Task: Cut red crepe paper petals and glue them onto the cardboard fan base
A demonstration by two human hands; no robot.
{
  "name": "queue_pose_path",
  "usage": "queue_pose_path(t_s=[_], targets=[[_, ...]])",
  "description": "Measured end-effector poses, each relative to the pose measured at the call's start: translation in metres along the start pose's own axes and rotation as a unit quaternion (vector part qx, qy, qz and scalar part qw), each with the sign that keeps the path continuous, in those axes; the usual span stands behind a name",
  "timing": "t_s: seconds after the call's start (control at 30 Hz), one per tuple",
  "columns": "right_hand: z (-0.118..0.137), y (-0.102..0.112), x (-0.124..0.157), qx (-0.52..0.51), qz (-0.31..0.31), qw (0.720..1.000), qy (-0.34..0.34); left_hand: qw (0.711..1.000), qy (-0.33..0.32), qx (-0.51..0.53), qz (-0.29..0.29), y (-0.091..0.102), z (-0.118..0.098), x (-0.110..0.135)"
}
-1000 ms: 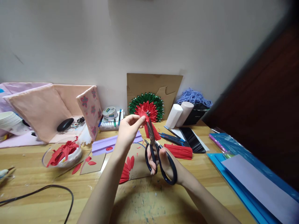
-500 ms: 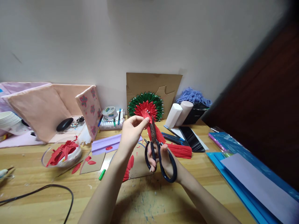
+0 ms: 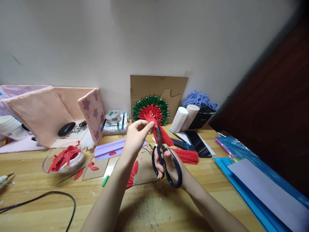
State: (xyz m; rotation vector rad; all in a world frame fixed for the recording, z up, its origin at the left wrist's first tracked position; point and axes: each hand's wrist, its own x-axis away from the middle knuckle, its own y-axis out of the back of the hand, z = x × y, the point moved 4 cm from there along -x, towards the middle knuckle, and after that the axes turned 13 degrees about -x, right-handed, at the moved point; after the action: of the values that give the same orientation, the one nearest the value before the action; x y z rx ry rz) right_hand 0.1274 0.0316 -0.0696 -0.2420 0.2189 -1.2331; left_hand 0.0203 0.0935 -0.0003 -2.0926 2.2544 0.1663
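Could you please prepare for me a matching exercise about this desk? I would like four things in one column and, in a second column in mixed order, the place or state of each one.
Things
1. scissors
2. bowl
3. yarn
4. red paper strip

Places or states
A. blue, lying by the wall
B. pinched in the left hand
C. held in the right hand
D. holds red scraps

Right pairs: 1-C, 2-D, 3-A, 4-B
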Motion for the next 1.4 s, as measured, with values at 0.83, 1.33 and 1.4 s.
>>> queue_pose_path(t_s=[0.83, 1.33, 1.4], targets=[[0.022, -0.006, 0.012, 0.113, 0.026, 0.993, -0.015, 0.999, -0.018, -0.019, 0.019, 0.002, -0.003, -0.001], [0.019, 0.002, 0.007, 0.087, -0.008, 0.996, -0.013, 0.998, -0.011, -0.041, 0.045, -0.004, 0.0, 0.0], [0.019, 0.002, 0.007, 0.083, -0.012, 0.996, -0.014, 0.998, -0.011, -0.04, 0.045, -0.004, 0.0, 0.0]])
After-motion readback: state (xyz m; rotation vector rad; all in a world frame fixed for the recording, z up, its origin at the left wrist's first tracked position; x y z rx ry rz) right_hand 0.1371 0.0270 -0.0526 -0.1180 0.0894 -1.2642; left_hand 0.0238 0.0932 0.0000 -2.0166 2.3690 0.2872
